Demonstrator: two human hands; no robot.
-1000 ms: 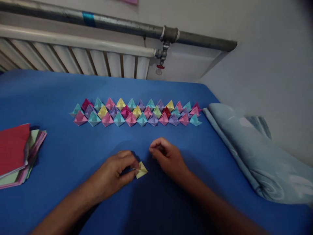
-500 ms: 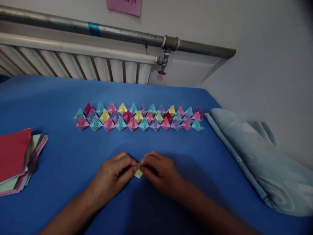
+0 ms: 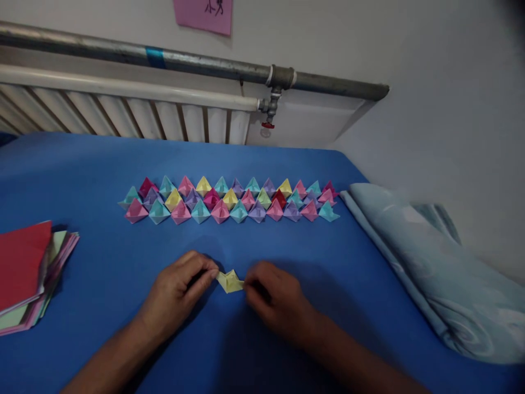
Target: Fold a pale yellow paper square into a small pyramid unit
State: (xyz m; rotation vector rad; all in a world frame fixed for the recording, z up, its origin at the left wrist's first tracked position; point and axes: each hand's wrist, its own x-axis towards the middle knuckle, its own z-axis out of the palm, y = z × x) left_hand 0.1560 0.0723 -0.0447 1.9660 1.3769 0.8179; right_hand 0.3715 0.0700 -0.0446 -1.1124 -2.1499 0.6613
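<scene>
A small pale yellow paper boat [image 3: 230, 281] is stretched between my two hands, low over the blue surface. My left hand [image 3: 180, 287] pinches its left tip between thumb and fingers. On the other side my right hand [image 3: 276, 298] is closed at the right tip; its fingertips are somewhat blurred. The boat's middle peak and folded sides show in the gap. Beyond the hands, several folded paper boats [image 3: 220, 212] in pink, teal, purple, yellow and red stand in three close rows.
A stack of coloured paper sheets [image 3: 24, 262], red on top, lies at the left. A folded light-blue blanket [image 3: 414, 262] rests along the right side. Behind the blue surface [image 3: 102, 158] are a white radiator [image 3: 123, 85] and a metal pipe [image 3: 213, 65] with a red-handled valve.
My hands have drawn apart sideways, and the yellow paper has opened from a small folded piece into a boat shape. The camera view has shifted slightly.
</scene>
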